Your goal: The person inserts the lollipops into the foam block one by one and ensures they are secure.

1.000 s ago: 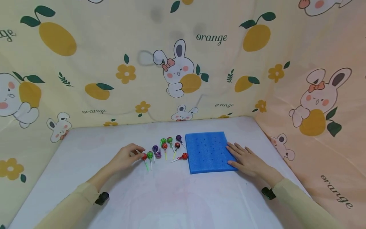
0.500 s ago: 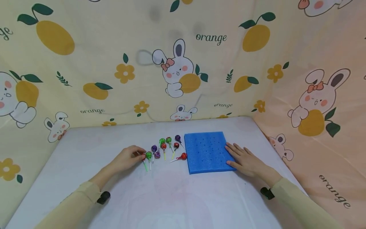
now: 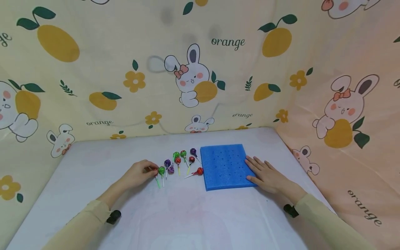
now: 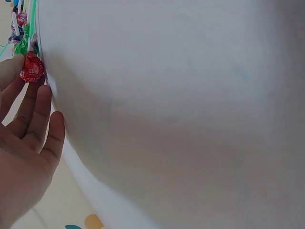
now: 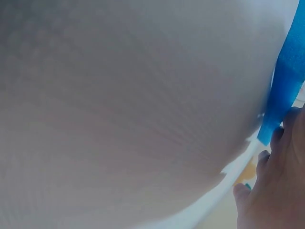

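In the head view my left hand (image 3: 139, 173) pinches a red-wrapped lollipop with a green stick at the left end of a loose group. Up close in the left wrist view, the red lollipop's head (image 4: 32, 69) sits between thumb and fingers, its stick pointing away from the palm. Right beside it lies a green lollipop (image 3: 161, 170). My right hand (image 3: 265, 175) rests with straight fingers on the right edge of a blue foam board (image 3: 223, 166) dotted with small holes. In the right wrist view the fingers reach the blue board's edge (image 5: 286, 81).
Purple lollipops (image 3: 167, 163), more green ones (image 3: 183, 153) and red ones lie between the left hand and the board. One red lollipop (image 3: 199, 171) lies against the board's left side. A white-covered table (image 3: 175, 215) meets a printed cloth backdrop (image 3: 125, 52) behind.
My left hand has closed in on the red lollipop, and its fingers now cover most of the head. The right hand stays on the board. The whole view has shifted slightly.
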The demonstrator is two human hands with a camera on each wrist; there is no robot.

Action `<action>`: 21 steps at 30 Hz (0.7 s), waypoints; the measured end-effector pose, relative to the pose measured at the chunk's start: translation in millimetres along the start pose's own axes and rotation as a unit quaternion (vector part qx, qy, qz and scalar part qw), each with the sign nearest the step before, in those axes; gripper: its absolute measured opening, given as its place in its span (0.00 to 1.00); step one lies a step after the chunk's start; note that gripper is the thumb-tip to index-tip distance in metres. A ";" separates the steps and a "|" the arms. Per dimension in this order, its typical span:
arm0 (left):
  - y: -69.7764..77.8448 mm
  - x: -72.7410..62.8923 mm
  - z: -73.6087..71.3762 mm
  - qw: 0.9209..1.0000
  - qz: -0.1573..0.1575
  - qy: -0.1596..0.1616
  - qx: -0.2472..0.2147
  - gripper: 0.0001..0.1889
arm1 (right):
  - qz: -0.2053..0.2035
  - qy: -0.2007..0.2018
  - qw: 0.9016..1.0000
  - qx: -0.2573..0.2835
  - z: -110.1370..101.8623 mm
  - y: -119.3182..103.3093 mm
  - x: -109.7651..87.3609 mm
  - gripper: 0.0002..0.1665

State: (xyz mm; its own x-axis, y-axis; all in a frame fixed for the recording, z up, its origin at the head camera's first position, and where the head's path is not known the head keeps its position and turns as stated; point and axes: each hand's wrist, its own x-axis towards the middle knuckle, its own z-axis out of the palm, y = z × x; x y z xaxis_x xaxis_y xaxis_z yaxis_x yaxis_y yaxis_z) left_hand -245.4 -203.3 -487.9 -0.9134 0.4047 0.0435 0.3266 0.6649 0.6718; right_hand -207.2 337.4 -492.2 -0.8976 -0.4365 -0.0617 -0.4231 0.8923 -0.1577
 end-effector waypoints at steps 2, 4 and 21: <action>-0.5 -0.3 -0.3 1.000 0.001 0.002 -0.002 0.09 | -0.001 0.001 1.000 0.003 0.6 0.2 -0.1 0.46; -1.5 -0.7 -0.5 1.000 -0.002 0.005 -0.004 0.09 | -0.003 0.003 1.000 0.005 1.1 0.3 -0.5 0.46; 2.4 -10.4 -9.3 0.996 -0.009 0.077 -0.042 0.13 | -0.003 0.001 1.000 0.009 -0.9 -1.9 -2.1 0.46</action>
State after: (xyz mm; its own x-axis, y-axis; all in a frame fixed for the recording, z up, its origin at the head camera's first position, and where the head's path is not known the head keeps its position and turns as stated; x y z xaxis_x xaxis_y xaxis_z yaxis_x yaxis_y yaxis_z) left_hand -237.4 -211.7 -479.9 -0.9475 0.2876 0.1394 0.2940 0.6135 0.7330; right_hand -204.7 336.8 -491.0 -0.8956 -0.4410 -0.0589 -0.4255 0.8877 -0.1757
